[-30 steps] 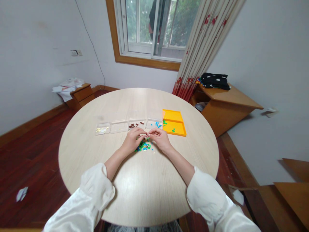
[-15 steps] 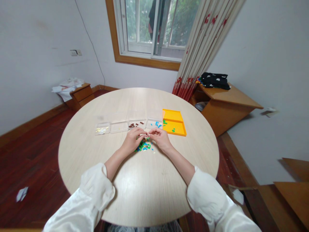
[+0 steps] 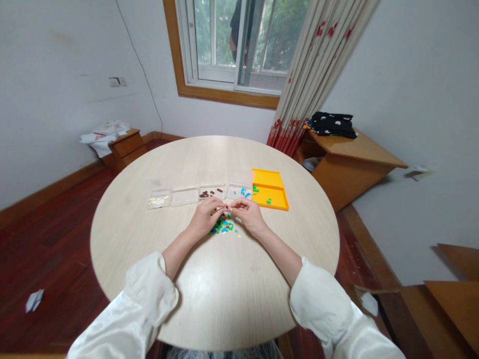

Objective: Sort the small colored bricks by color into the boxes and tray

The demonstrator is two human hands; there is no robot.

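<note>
Over a pile of small green, blue, brown and pale yellow toy building bricks (image 3: 223,227), my two hands meet at the fingertips. My left hand (image 3: 207,215) is closed in a pinch, and my right hand (image 3: 247,214) pinches from the other side. A tiny dark brown brick seems to be between the fingertips, mostly covered by them. Just beyond my hands, a clear box (image 3: 200,187) holds brown bricks and another clear box (image 3: 229,192) holds blue ones. An open yellow box (image 3: 279,205) with a few green bricks stands to the right.
Farther left are a clear box (image 3: 149,206) with pale yellow bricks and a clear box (image 3: 184,203) with hardly anything visible inside. All stand on a round wooden table (image 3: 209,289). A tilted wooden cabinet (image 3: 348,167) bearing black cloth (image 3: 333,124) is beyond it on the right.
Both hands stay in nearly the same place, with only a slight shift of the fingertips. The boxes and the pile look the same.
</note>
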